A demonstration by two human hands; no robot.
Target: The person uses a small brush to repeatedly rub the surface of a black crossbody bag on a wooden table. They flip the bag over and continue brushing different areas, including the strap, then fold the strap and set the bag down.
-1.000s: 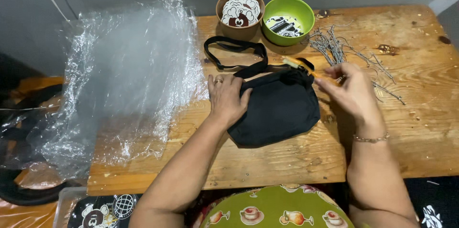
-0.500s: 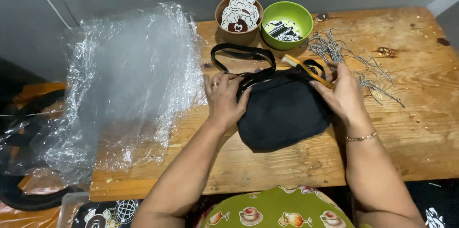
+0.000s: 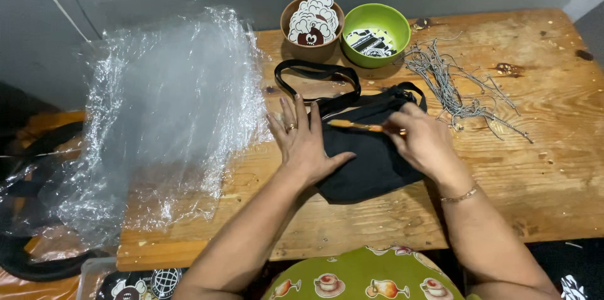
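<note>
Black fabric bag [image 3: 368, 158] lies mid tabletop [image 3: 553, 174], strap [image 3: 318, 75] looped toward the far side. Left hand [image 3: 306, 143] flat, fingers spread wide, pressing bag's left edge. Right hand [image 3: 423, 141] on bag's right part, pinching a thin orange-tipped tool [image 3: 358, 126]. Clear plastic wrap [image 3: 170, 117] left. Brown bowl [image 3: 313, 23], green bowl [image 3: 375, 33] far; ball chains [image 3: 456, 86] right.

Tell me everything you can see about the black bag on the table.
The black bag is a small soft pouch, apparently fabric, lying flat on the wooden table. Its black strap loops out toward the two bowls. The left hand presses flat on its left edge; the right hand rests on its right side, pinching a thin orange-brown strip that lies across its top.
</note>
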